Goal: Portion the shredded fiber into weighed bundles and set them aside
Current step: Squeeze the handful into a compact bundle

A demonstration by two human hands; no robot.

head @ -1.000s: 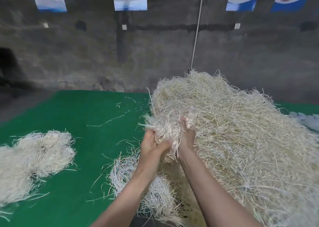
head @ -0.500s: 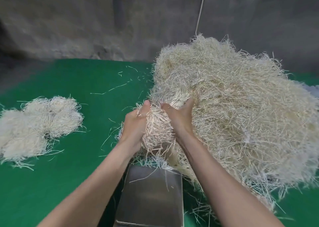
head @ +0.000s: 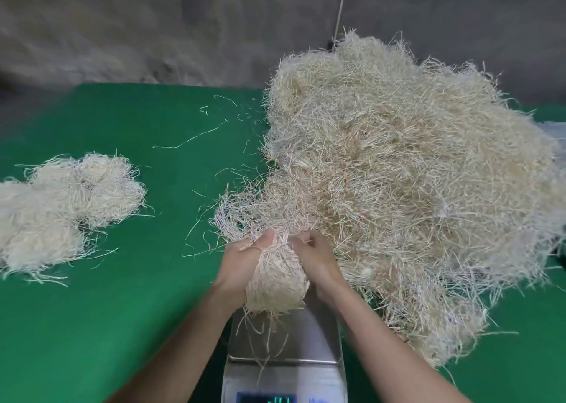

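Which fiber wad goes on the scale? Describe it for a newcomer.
On the green table, a steel scale sits nearest the camera. Above its pan, left grip and right grip hold a compact wad, unlike the loose heap beside it.

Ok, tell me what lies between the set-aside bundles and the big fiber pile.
In the head view, only green mat with a few loose strands.
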